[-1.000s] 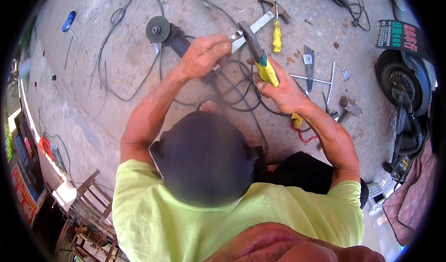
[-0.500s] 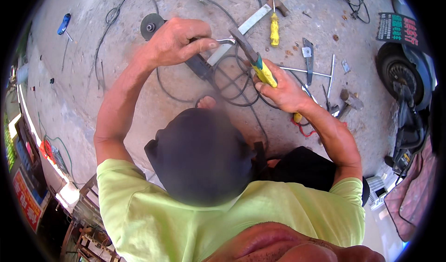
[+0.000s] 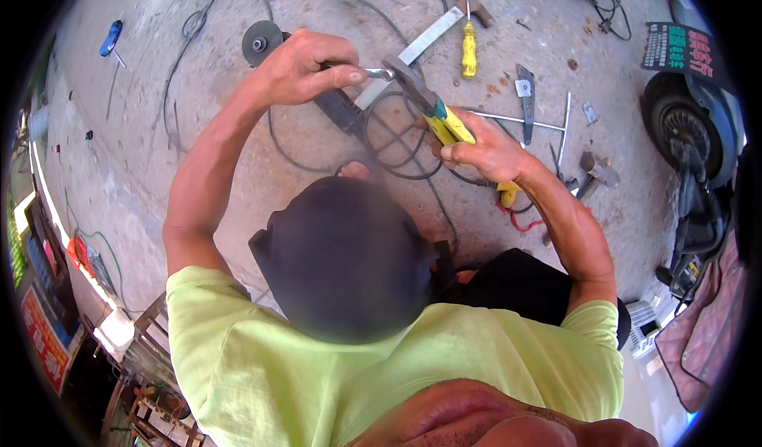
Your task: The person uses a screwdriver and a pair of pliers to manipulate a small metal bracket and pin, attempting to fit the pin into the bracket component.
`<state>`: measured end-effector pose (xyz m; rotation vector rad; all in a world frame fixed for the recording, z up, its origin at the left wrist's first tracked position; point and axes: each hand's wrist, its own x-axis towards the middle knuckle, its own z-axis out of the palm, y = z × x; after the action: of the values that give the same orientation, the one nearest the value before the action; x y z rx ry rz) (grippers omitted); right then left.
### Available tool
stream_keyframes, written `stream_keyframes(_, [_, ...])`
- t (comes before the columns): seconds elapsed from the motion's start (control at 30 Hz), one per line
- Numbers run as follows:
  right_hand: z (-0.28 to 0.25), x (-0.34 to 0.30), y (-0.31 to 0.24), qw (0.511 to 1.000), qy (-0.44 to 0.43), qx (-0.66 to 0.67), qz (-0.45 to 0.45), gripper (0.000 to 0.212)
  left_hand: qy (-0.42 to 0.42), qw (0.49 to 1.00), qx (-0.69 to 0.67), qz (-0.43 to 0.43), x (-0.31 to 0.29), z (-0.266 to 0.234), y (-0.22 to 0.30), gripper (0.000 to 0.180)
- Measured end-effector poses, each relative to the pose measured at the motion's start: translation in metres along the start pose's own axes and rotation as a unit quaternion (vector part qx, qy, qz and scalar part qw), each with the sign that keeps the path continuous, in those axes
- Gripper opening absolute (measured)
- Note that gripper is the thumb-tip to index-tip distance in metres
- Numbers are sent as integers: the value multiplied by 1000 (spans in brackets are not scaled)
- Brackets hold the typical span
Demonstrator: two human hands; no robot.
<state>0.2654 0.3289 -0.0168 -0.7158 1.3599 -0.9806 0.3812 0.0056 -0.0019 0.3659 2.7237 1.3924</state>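
My left hand point(image 3: 311, 68) is closed on a slim, shiny metal piece point(image 3: 377, 73), which sticks out past the fingertips; its exact kind is unclear. In my right hand point(image 3: 490, 152) is a pair of pliers point(image 3: 451, 123) with yellow-and-green grips, their handles somewhat apart. The pliers' dark jaws meet the free end of the metal piece, but whether they clamp it I cannot tell. Behind and below my left hand an angle grinder point(image 3: 340, 112) lies on the floor, its dark disc point(image 3: 259, 43) showing to the left.
Beyond the pliers lie a claw hammer point(image 3: 432, 34) and a yellow-handled screwdriver point(image 3: 469, 49). A T-shaped wrench point(image 3: 564, 134) and another hammer point(image 3: 597, 171) are at the right. Cables point(image 3: 397, 141) loop across the concrete floor. A scooter wheel point(image 3: 684, 122) stands far right; a blue-handled tool point(image 3: 110, 39) lies far left.
The pliers have shifted slightly toward me and their handles have spread apart. My left hand has barely moved, and the metal piece now points more level toward the jaws.
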Motion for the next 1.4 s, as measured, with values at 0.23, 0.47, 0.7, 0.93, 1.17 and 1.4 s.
stream_keyframes(0.23, [4,0,-7,999,-19,32,40,60,-44,996,-52,-50,-6,4,-6,36])
stream_keyframes(0.47, [13,6,2,977,-30,205,54,62,52,978,-181,-94,-13,41,-19,31])
stream_keyframes(0.7, [24,15,10,992,27,122,4,50,52,997,4,-53,-3,11,-7,30])
stream_keyframes(0.93, [20,18,9,993,79,92,-10,46,87,981,-126,-117,-16,20,-9,37])
stream_keyframes(1.17, [27,28,11,983,126,132,-26,43,190,820,-482,-242,-12,84,29,42])
stream_keyframes(1.4, [32,35,13,966,228,-19,-122,42,216,664,-662,-274,2,101,65,45])
